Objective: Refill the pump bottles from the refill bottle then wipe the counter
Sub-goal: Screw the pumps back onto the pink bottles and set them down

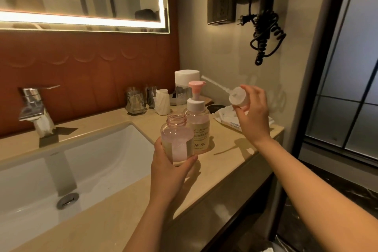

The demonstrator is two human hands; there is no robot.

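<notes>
My left hand (pixel 170 172) grips an uncapped clear bottle (pixel 177 139) with pinkish liquid, held just above the counter's front part. Its neck is open. My right hand (pixel 252 116) holds the removed white pump head (pixel 238 96) up in the air to the right, its dip tube (pixel 212 83) pointing up and left. Behind the open bottle stands a second pump bottle (pixel 197 122) with a pink nozzle and white collar, upright on the beige counter (pixel 227 145). A taller bottle with a white cap (pixel 186 86) stands further back.
A white sink (pixel 67 170) with a chrome tap (pixel 35 108) fills the left. Glass tumblers (pixel 135 100) and a folded white item (pixel 162 102) stand at the back. A pack of wet wipes (pixel 231 117) lies at the right. A hair dryer (pixel 261 12) hangs on the wall.
</notes>
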